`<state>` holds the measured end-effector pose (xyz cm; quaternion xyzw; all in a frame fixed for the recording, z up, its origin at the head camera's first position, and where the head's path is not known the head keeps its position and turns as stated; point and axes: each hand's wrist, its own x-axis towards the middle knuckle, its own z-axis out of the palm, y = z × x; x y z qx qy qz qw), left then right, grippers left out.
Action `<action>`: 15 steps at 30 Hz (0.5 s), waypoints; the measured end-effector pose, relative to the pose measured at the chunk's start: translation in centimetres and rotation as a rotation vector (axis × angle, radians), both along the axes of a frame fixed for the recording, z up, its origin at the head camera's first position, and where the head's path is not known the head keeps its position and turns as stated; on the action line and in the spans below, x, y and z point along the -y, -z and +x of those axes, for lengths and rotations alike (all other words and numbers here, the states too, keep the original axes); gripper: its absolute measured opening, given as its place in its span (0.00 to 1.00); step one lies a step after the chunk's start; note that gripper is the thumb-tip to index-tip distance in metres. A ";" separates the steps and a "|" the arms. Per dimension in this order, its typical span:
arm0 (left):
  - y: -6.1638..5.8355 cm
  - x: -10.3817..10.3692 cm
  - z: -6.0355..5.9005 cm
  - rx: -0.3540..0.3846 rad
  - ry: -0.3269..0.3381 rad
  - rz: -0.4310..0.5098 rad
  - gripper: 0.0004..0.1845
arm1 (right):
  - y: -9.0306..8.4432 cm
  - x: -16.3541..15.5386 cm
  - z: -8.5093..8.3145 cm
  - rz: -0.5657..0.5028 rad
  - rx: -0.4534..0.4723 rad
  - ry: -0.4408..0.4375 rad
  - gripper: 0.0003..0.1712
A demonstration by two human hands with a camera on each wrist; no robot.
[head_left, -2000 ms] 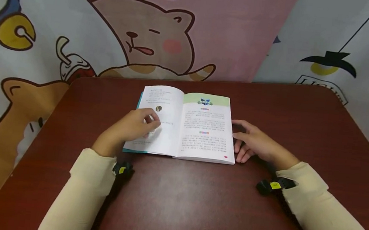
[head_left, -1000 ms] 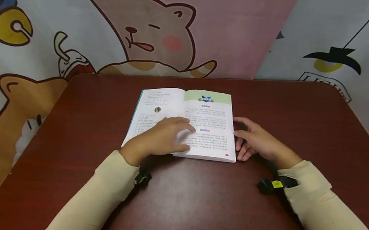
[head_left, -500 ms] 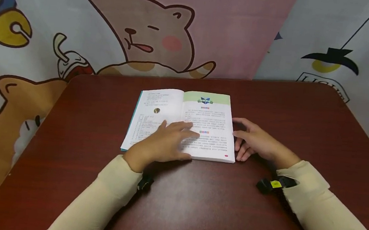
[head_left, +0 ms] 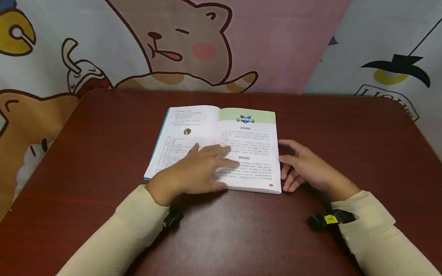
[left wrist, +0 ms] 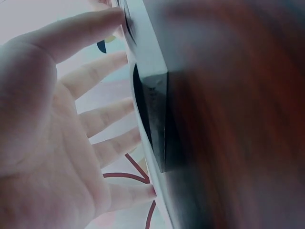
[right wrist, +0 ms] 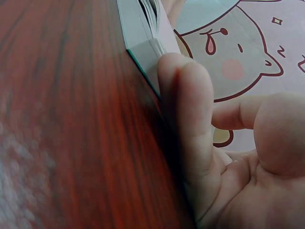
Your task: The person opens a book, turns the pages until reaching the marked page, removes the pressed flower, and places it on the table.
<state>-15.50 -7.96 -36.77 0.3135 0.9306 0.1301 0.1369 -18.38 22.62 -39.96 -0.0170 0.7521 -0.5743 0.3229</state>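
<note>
Open book [head_left: 220, 142] flat on counter [head_left: 325, 130].
Left hand [head_left: 196, 169] spread, pressing pages; right hand [head_left: 307, 168] relaxed, touching book's edge.

Little can be read. The open book [head_left: 240, 146] at the centre of the head view carries printed lines on both pages, all too small to make out. Its right page has a green band across the top with a blue emblem and small coloured tags below, none legible; a small red dot sits at its lower right corner. The left page has a small round picture amid unreadable lines.

On the backdrop [head_left: 393, 48] at the upper right, a framed word in outlined capitals begins "LIGH", the rest cut off by the table [head_left: 365, 138] edge. At the top centre, a "Z"-like mark floats above the cartoon bear [head_left: 182, 41].
</note>
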 end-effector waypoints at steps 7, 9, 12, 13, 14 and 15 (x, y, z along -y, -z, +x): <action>0.0 0.1 -0.1 0.014 0.004 -0.006 0.31 | -0.2 0.0 0.0 -0.004 0.006 0.001 0.36; 0.0 0.1 -0.1 0.016 0.010 -0.001 0.31 | -0.3 -0.1 0.1 -0.004 0.004 -0.001 0.36; -0.1 0.2 -0.1 0.017 0.015 -0.003 0.31 | -0.4 -0.1 0.2 -0.004 -0.001 -0.002 0.37; -0.1 0.2 -0.2 0.019 0.016 -0.004 0.31 | -0.3 -0.1 0.1 -0.002 -0.002 -0.003 0.37; -0.1 0.2 -0.2 0.020 0.016 -0.006 0.31 | -0.3 -0.1 0.1 -0.002 -0.004 -0.003 0.37; -0.2 0.2 -0.2 0.023 0.017 -0.006 0.31 | -0.4 0.0 0.1 -0.003 -0.006 -0.005 0.37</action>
